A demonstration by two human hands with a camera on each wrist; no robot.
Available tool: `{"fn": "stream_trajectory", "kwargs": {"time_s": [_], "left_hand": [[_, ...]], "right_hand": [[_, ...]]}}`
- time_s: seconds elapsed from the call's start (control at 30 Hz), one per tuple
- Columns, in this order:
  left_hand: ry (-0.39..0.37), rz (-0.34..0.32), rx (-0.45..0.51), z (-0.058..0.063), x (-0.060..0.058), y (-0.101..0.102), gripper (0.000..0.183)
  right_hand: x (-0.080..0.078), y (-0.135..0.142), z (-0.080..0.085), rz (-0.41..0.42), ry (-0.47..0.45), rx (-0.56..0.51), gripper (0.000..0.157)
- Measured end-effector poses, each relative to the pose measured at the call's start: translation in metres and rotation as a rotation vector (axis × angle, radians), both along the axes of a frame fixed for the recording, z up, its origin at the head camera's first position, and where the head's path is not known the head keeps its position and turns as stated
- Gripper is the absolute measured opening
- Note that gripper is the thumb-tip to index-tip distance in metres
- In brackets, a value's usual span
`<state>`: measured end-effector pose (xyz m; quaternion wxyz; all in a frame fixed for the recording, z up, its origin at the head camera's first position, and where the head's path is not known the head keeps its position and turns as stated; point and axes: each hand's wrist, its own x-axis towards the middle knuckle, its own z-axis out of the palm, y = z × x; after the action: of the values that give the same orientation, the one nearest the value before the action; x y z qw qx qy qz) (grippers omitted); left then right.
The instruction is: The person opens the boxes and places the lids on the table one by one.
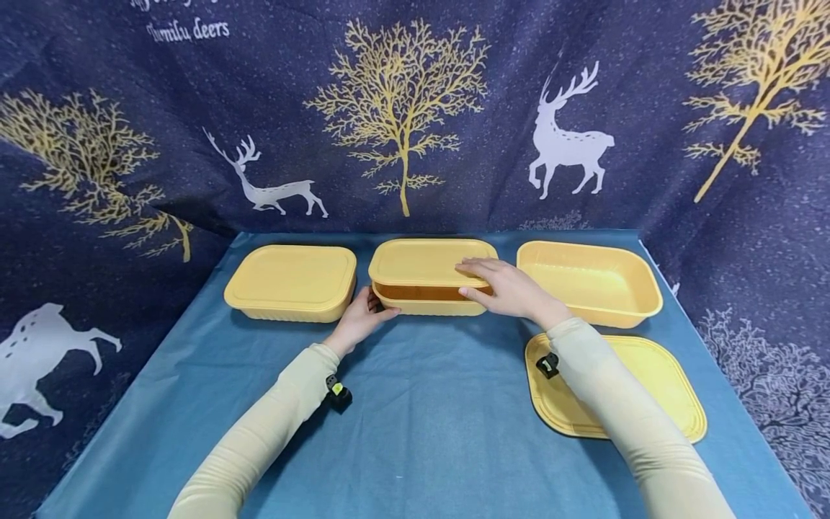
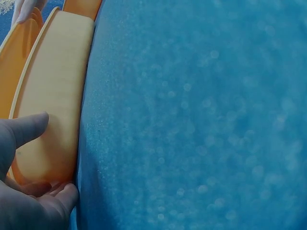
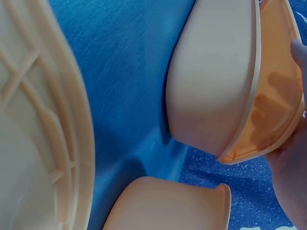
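Note:
A yellow plastic box [image 1: 431, 308] stands at the back middle with its lid [image 1: 421, 261] over it. The lid's front edge is raised, leaving a dark gap above the box's front rim. My left hand [image 1: 359, 318] grips the box's left front corner, thumb on the front wall and fingers round the end, as the left wrist view shows. At the right end, my right hand [image 1: 512, 290] holds the lid, fingers over its top and thumb at its front edge. In the right wrist view the lid's orange underside [image 3: 280, 91] slants above the box wall [image 3: 211, 81].
A lidded yellow box [image 1: 292, 281] stands at the back left. An uncovered box [image 1: 586, 316] is at the back right. In front of it a loose lid [image 1: 655, 382] lies on the blue cloth [image 1: 421, 418], partly under my right forearm. A patterned curtain [image 1: 454, 187] hangs behind.

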<state>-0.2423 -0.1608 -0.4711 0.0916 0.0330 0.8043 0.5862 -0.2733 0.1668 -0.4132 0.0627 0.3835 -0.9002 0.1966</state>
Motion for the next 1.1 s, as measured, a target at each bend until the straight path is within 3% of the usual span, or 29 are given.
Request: {"fn": "stream_trajectory", "kwargs": {"time_s": [0.2,0.67,1.1], "left_hand": [[0.001,-0.008,0.006,0.000,0.001,0.000,0.075],[0.003,-0.008,0.001,0.001,0.001,-0.001,0.072],[0.013,-0.009,-0.017,0.002,0.003,0.000,0.068]], "right_hand": [[-0.001,-0.004,0.001,-0.027,0.010,-0.003,0.057],[0.001,-0.009,-0.008,0.000,-0.013,0.016,0.060],[-0.004,-0.015,-0.002,-0.032,-0.122,0.026,0.061]]}}
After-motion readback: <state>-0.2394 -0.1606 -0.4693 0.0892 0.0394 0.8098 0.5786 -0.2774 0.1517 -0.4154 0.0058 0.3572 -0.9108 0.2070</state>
